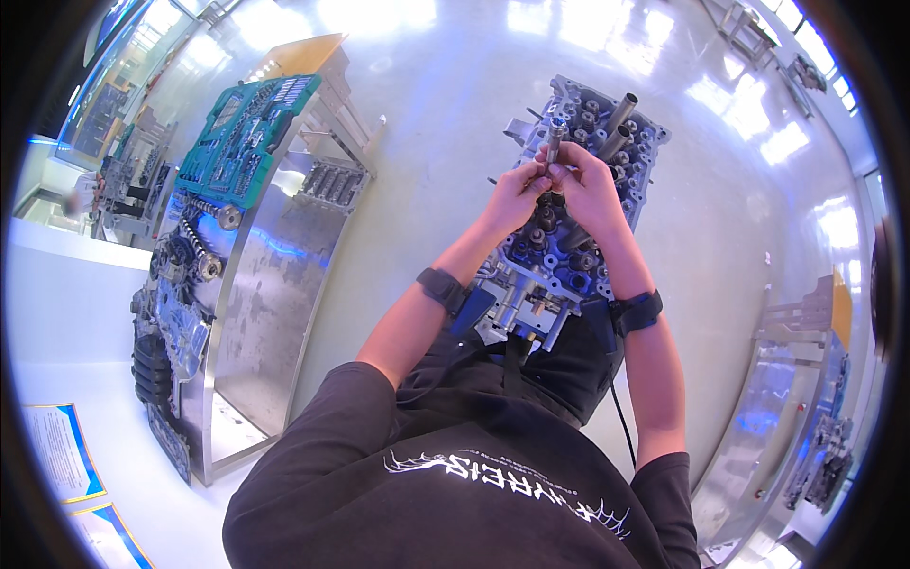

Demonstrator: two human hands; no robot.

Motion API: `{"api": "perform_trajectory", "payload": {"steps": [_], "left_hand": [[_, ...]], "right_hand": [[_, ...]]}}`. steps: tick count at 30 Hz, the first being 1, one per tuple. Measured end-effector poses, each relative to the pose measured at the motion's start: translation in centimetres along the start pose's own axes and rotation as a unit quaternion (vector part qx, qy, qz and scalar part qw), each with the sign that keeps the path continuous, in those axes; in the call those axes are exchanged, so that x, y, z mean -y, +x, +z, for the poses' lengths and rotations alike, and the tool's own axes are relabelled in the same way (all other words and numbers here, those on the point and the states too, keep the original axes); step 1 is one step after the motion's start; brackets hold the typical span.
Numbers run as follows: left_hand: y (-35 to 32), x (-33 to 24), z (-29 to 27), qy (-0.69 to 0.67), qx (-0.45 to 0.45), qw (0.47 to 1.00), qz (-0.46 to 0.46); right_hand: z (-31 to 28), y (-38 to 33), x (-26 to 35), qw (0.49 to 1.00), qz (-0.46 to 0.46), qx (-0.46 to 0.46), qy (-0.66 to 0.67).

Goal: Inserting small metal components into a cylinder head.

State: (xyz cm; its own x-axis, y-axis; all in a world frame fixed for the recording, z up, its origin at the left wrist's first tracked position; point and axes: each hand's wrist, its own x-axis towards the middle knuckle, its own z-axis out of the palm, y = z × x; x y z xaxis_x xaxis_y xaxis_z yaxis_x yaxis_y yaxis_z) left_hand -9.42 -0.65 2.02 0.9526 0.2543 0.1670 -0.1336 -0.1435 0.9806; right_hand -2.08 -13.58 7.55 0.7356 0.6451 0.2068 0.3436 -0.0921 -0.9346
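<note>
Both my hands are above a grey metal cylinder head (570, 92) with rows of valve springs. My left hand (518, 196) pinches the lower part of a slim silver cylindrical piece (555, 136) from the left. From the right, the fingers of my right hand (588, 187) close round the same piece. It stands roughly upright between my fingertips, its wider end upward; its lower end is hidden by my fingers. Two metal tubes (621, 114) rise from the cylinder head just beyond my right hand.
On the left, a metal workbench (270, 284) bears an open green socket set case (248, 142), camshafts (201, 242) and a black ribbed engine part (152, 370). More engine parts sit on its lower shelf. Another bench (773, 427) with parts stands at the lower right.
</note>
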Motion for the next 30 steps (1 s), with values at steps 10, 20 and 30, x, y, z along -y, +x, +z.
{"api": "perform_trajectory", "payload": {"steps": [10,20,30], "left_hand": [[-0.1,0.3,0.1,-0.074,0.007,0.997,0.003],[0.2,1.2,0.2,-0.101,-0.001,0.995,0.016],[0.0,-0.4,0.5,-0.060,-0.026,0.998,-0.002]], "right_hand": [[0.0,0.0,0.4,0.999,0.010,0.022,0.044],[-0.1,-0.3,1.0,0.997,-0.009,-0.043,-0.064],[-0.2,-0.4,1.8,0.989,0.015,-0.063,-0.130]]}}
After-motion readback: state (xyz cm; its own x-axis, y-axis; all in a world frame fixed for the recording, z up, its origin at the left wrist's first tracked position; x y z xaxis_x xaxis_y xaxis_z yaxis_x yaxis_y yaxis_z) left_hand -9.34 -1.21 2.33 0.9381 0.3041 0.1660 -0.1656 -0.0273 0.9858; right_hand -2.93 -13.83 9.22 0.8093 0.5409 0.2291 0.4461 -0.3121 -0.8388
